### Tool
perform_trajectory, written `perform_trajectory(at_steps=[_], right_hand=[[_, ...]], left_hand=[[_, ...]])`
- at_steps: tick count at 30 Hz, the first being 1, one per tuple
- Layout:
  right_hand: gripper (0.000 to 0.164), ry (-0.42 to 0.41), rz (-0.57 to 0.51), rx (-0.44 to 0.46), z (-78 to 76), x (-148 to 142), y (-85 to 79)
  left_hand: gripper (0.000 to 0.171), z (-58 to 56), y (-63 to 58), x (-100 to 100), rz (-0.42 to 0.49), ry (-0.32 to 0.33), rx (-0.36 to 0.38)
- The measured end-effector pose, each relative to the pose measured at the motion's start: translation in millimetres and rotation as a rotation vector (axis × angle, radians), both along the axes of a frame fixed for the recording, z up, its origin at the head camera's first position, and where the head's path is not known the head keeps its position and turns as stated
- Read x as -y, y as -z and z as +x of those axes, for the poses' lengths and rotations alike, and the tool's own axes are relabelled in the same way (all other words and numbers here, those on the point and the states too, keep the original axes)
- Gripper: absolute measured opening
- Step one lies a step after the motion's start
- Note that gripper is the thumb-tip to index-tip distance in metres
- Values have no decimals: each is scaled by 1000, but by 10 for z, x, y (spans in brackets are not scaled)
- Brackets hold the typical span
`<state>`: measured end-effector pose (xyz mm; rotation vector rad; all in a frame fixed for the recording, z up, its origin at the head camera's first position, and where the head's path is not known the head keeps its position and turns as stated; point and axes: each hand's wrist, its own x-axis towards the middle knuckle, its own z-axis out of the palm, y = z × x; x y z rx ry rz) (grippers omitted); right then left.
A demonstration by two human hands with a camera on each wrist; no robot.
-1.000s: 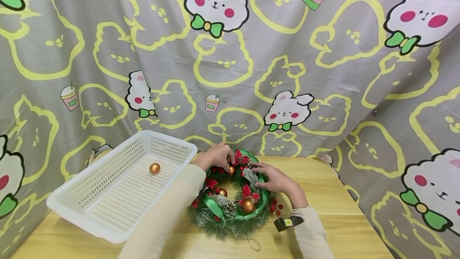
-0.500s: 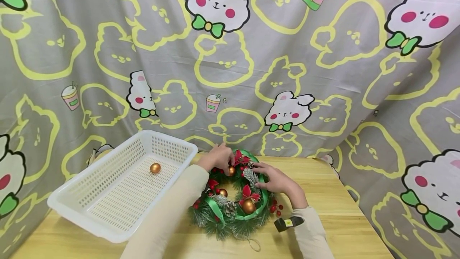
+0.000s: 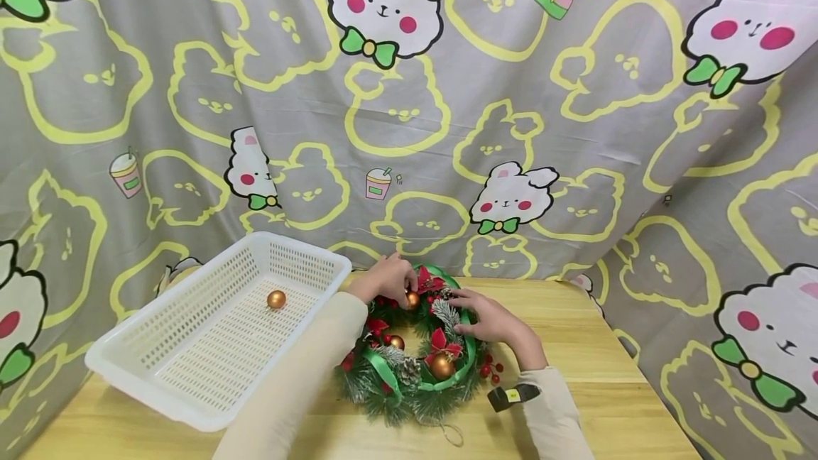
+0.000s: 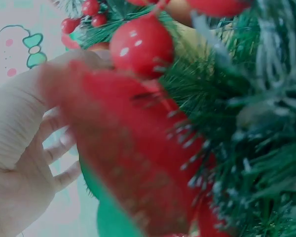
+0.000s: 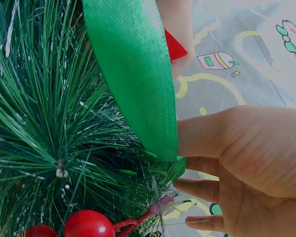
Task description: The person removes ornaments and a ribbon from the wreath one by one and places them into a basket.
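Note:
A Christmas wreath (image 3: 409,396) lies on the table, decorated with green ribbon, red flowers, berries, pine cones and gold balls. At its far-left part my left hand (image 3: 391,279) pinches a gold ball ornament (image 3: 412,299). In the left wrist view a blurred red petal (image 4: 133,143) and a red berry (image 4: 142,47) hide most of the left fingertips. My right hand (image 3: 487,314) rests on the wreath's right side, its fingers spread and fairly straight. In the right wrist view its thumb tip passes behind the green ribbon (image 5: 138,84).
To the left stands a white plastic basket (image 3: 160,396) with one gold ball (image 3: 276,299) inside. A loop of string (image 3: 452,435) lies at the wreath's front. Red berries (image 3: 491,368) stick out on the right. A patterned curtain (image 3: 409,126) hangs behind the wooden table (image 3: 613,403).
My left hand shifts only slightly at the gold ball on the wreath. The right hand, the wreath and the basket stay in place.

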<state>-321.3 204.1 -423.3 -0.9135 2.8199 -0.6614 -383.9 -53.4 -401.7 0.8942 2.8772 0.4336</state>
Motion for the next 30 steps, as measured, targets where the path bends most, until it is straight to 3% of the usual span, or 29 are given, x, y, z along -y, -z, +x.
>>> perform_trajectory(at_steps=[7, 16, 23, 30], right_hand=[[53, 4, -5, 0, -29, -11, -28], [53, 8, -2, 6, -79, -32, -56], [52, -1, -12, 3, -55, -30, -59], [52, -22, -24, 7, 26, -20, -8]], left_hand=[[18, -65, -71, 73, 47, 18, 17], [19, -153, -152, 119, 132, -2, 98], [22, -112, -220, 145, 263, -12, 161], [23, -64, -199, 226, 429, -12, 206]])
